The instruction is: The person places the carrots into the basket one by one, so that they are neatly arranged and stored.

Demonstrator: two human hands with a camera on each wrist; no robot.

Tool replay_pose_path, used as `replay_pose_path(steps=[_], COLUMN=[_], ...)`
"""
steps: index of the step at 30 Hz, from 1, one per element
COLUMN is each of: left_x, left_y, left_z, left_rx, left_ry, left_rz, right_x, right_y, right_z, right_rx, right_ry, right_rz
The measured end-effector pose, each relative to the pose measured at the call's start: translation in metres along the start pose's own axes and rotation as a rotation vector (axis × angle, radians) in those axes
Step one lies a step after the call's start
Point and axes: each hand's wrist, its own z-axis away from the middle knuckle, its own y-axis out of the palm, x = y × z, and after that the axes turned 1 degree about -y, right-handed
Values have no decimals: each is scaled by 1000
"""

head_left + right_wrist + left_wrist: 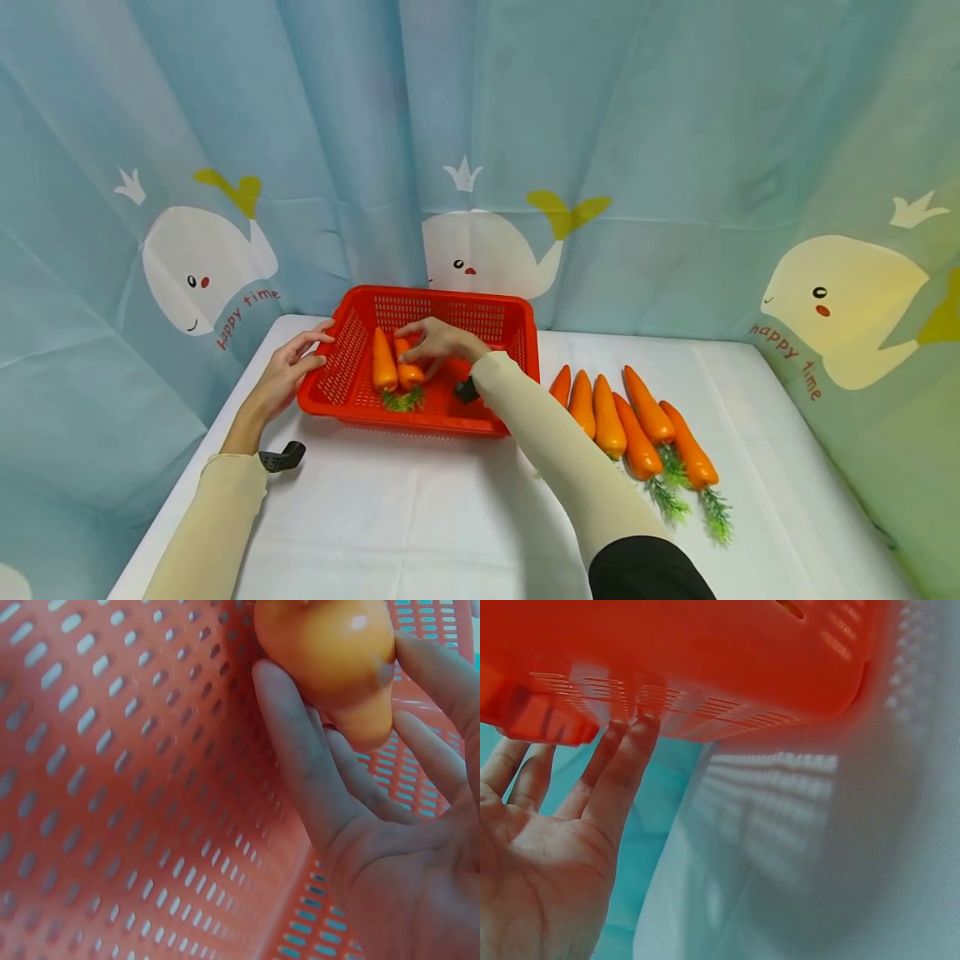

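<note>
A red plastic basket [450, 423] stands on the table, two orange carrots with green tops inside its left half. My left hand [285, 371] touches the basket's left rim. In the left wrist view, the left hand [547, 847] has fairly straight fingers, two of them against the slotted outer wall. Inside the basket, my right hand [442, 340] holds the right-hand carrot [410, 377] next to another carrot [383, 362]. The right wrist view shows the right hand [375, 817] with fingers and thumb around the carrot's thick end [330, 645].
Several more carrots [637, 437] lie on the white tablecloth [390, 517] right of the basket, partly behind my right sleeve [555, 450]. A blue curtain [480, 100] with whale prints hangs behind the table and along its sides.
</note>
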Motion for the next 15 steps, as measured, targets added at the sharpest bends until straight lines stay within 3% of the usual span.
replay_pose_path(steps=[7,15], left_x=[0,0], left_y=[0,1], left_z=[0,0], left_rx=[-10,-9], left_ry=[-2,5], left_rz=[-20,-10], right_x=[4,5], right_y=[6,17], right_z=[-2,-9], right_rx=[56,32], right_ry=[68,56], right_rz=[-78,-63])
